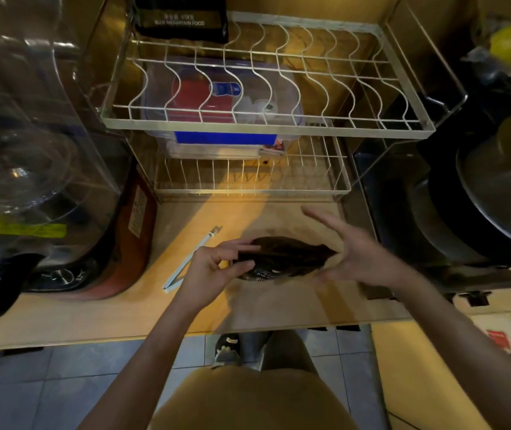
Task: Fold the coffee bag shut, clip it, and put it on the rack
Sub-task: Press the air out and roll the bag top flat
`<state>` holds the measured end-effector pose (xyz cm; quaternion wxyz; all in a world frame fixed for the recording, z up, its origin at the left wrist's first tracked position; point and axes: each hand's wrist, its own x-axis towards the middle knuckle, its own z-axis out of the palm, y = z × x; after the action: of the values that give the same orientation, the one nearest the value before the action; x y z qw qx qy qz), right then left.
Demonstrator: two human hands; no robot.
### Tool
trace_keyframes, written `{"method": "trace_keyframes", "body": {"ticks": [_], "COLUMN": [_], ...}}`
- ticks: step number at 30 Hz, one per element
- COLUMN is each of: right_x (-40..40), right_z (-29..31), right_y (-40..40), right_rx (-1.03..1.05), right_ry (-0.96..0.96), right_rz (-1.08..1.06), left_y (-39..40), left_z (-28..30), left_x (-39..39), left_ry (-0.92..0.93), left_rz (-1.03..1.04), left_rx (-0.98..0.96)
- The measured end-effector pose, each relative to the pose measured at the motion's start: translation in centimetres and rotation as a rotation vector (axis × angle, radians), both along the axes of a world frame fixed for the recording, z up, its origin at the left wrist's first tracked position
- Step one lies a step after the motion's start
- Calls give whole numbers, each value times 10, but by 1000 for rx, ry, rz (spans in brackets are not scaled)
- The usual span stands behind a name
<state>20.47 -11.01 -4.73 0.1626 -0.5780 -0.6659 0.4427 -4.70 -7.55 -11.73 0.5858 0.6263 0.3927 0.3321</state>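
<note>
A black coffee bag [282,257] stands on the wooden counter with its mouth open toward me. My left hand [217,268] pinches the bag's left edge between thumb and fingers. At the bag's right end is my right hand [353,252], fingers spread, its palm touching or nearly touching the bag; it looks blurred. A long pale bag clip [190,259] lies open on the counter just left of my left hand. The white wire rack [266,125] stands behind the bag, with two tiers.
A second black coffee bag [183,20] sits at the rack's upper back left. A clear plastic box [220,119] with red and blue contents rests on the lower tier. Glass lids [31,150] crowd the left, dark pots [496,187] the right. The counter edge [155,336] runs below my wrists.
</note>
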Motion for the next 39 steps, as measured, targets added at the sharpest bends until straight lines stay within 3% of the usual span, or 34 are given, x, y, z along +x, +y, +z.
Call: {"method": "trace_keyframes", "body": {"ticks": [4, 7, 13, 19, 25, 30, 35, 39], "right_x": [-18, -28, -35, -39, -45, -37, -36, -37], "right_z": [-40, -48, -62, -68, -60, -64, -60, -56], "right_y": [-24, -28, -37, -38, -38, -36, -32, -28], "right_rx": [12, 56, 190, 215, 160, -97, -96, -51], "right_ry": [159, 201, 101, 70, 337, 509, 560, 638], "right_rz": [-17, -12, -23, -67, -181, -357, -434, -508], "left_y": [-14, -22, -33, -25, -20, -20, -19, -17], "left_z": [-1, 0, -7, -13, 1, 5, 12, 20], "left_x": [-2, 0, 8, 1, 0, 1, 8, 15], "left_ry": [33, 164, 298, 206, 147, 70, -9, -85], "left_rz": [-61, -59, -105, -153, -78, 69, 113, 207], "left_rx": [78, 239, 467, 314, 167, -44, -207, -228]}}
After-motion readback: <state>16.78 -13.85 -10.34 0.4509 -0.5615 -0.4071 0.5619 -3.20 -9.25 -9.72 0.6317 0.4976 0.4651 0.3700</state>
